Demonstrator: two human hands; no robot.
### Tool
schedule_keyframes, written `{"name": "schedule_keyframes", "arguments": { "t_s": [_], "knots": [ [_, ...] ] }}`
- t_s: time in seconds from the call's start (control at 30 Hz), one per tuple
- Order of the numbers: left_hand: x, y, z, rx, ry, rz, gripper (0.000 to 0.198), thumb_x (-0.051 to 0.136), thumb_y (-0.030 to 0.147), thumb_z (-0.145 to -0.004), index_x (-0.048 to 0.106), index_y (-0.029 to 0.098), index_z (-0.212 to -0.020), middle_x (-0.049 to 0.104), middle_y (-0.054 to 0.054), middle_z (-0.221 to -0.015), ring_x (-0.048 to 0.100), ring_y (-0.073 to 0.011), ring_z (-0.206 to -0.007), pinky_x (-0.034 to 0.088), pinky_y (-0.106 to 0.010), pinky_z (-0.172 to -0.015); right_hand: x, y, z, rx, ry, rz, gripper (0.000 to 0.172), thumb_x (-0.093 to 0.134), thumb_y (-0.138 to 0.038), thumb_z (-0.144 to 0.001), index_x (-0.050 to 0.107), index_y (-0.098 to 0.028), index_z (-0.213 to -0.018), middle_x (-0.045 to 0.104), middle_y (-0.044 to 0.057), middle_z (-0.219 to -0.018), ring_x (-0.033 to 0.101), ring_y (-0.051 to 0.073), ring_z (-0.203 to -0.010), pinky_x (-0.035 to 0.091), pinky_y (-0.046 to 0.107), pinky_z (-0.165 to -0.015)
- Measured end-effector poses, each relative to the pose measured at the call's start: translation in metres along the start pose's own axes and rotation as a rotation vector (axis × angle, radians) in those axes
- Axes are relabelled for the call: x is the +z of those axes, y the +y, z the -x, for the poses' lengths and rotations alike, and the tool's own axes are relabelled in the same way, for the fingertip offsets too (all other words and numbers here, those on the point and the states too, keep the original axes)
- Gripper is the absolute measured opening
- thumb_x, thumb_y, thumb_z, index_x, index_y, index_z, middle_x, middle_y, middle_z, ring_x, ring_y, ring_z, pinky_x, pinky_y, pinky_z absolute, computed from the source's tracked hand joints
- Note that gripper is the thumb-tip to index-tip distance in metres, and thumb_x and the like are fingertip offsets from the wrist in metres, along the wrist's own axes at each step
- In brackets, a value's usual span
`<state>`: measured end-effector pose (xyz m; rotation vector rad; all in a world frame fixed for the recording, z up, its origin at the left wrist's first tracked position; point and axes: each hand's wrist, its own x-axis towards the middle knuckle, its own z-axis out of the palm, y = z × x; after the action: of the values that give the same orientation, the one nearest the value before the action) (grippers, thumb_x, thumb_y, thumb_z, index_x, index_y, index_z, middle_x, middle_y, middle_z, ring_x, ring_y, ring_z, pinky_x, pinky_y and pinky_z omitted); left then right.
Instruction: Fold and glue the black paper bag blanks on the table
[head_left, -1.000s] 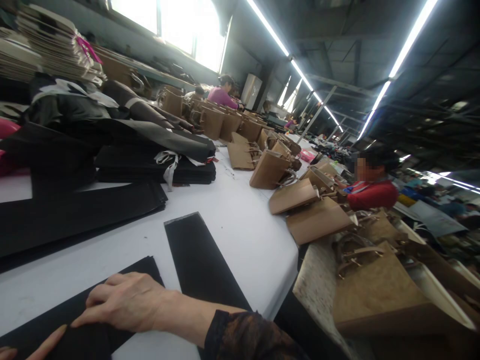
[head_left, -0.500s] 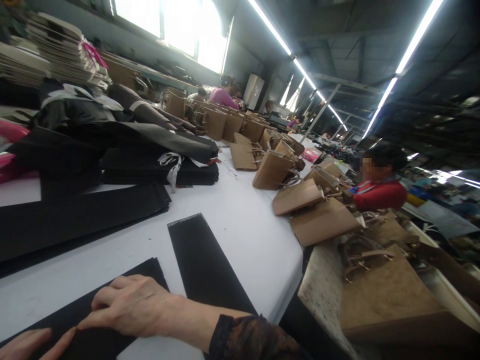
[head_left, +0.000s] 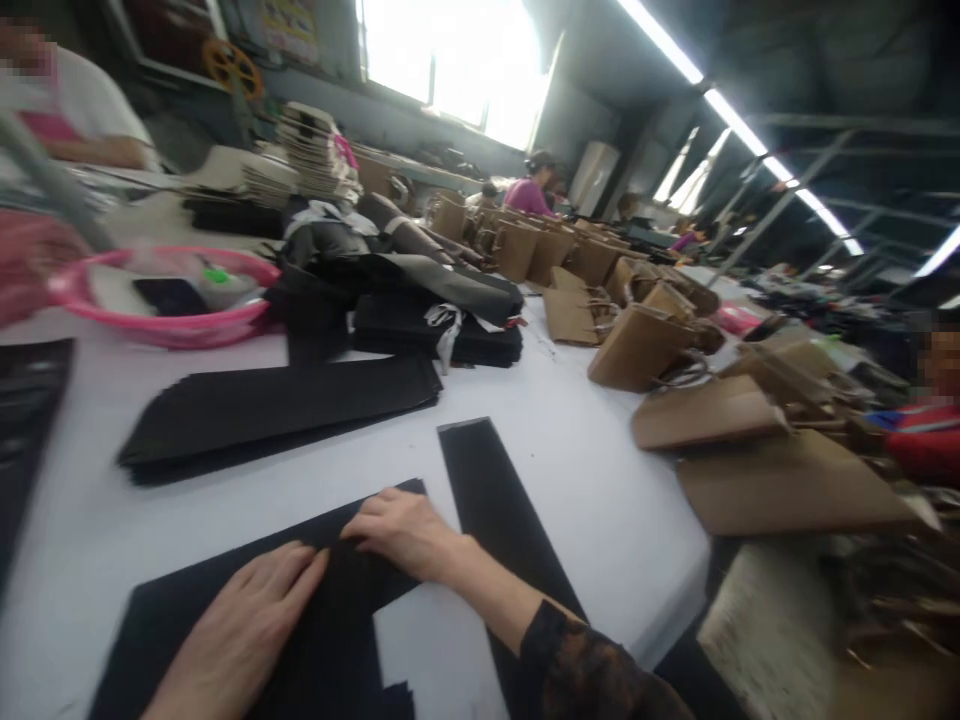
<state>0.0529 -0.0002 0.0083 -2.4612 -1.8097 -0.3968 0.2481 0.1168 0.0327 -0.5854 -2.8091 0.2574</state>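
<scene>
A black sheet [head_left: 180,610] lies on the white table in front of me. My left hand [head_left: 251,620] presses on it, fingers together and pointing up and to the right. Just right of it, my right hand [head_left: 401,530] has its fingers bent down onto the same sheet near its upper right corner; what its fingertips pinch, if anything, is too small to make out. A long black strip [head_left: 510,510] lies to the right, partly under my right forearm. Behind the sheet rests a stack of black pieces [head_left: 285,410].
Brown handbags [head_left: 735,410] crowd the table's right side. A pink basket [head_left: 172,325] with a phone stands at the left, near folded black bundles [head_left: 442,340]. People sit at the far left, back and right. The table edge [head_left: 675,610] runs at the lower right.
The view has swung left, bringing the pink basket and a person at the far left into sight. More of my left hand shows, and both hands appear farther right in the picture.
</scene>
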Motion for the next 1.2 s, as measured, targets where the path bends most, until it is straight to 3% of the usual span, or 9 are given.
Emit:
{"name": "schedule_keyframes", "arguments": {
  "t_s": [0.07,0.2,0.43,0.97,1.2],
  "knots": [
    [-0.008,0.002,0.0,0.015,-0.07,-0.089,0.044,0.043,0.0,-0.082,0.061,0.018,-0.118,0.059,-0.009,-0.116,0.052,-0.0249,-0.114,0.042,-0.041,-0.101,-0.002,0.001,-0.002,-0.007,0.026,-0.05,0.013,0.065,-0.026,-0.088,0.063,-0.025,-0.101,0.063,-0.003,-0.097,0.054,0.014,-0.089,0.046,0.022,-0.076],
    [-0.017,0.007,-0.009,-0.017,-0.121,-0.131,0.035,0.046,0.006,-0.089,0.056,0.018,-0.12,0.057,-0.007,-0.11,0.051,-0.0228,-0.112,0.039,-0.04,-0.104,0.001,0.003,-0.006,-0.022,0.049,-0.133,0.022,0.066,-0.017,-0.085,0.061,-0.023,-0.106,0.061,0.001,-0.096,0.053,0.017,-0.092,0.047,0.026,-0.077],
    [-0.017,0.006,-0.008,-0.029,-0.119,-0.079,0.037,0.046,0.007,-0.091,0.051,0.018,-0.126,0.056,-0.007,-0.11,0.051,-0.0219,-0.11,0.038,-0.042,-0.104,0.001,0.001,-0.007,-0.018,0.021,-0.148,0.016,0.058,-0.02,-0.091,0.063,-0.026,-0.106,0.061,0.001,-0.096,0.052,0.017,-0.093,0.047,0.026,-0.075],
    [-0.016,0.004,-0.008,-0.041,-0.112,-0.054,0.036,0.046,0.007,-0.091,0.048,0.016,-0.126,0.057,-0.005,-0.109,0.052,-0.0215,-0.108,0.035,-0.04,-0.105,0.008,0.003,-0.008,0.03,0.014,-0.206,0.024,0.058,-0.019,-0.091,0.06,-0.027,-0.114,0.059,0.002,-0.102,0.052,0.018,-0.096,0.048,0.03,-0.08],
    [-0.019,0.003,-0.01,-0.033,-0.127,-0.072,0.037,0.046,0.008,-0.091,0.047,0.015,-0.127,0.056,-0.005,-0.107,0.051,-0.0228,-0.107,0.037,-0.042,-0.102,0.008,0.003,-0.008,-0.021,-0.007,-0.129,0.022,0.051,-0.02,-0.095,0.063,-0.03,-0.112,0.059,0.002,-0.1,0.052,0.017,-0.094,0.048,0.028,-0.077]
  ]
}}
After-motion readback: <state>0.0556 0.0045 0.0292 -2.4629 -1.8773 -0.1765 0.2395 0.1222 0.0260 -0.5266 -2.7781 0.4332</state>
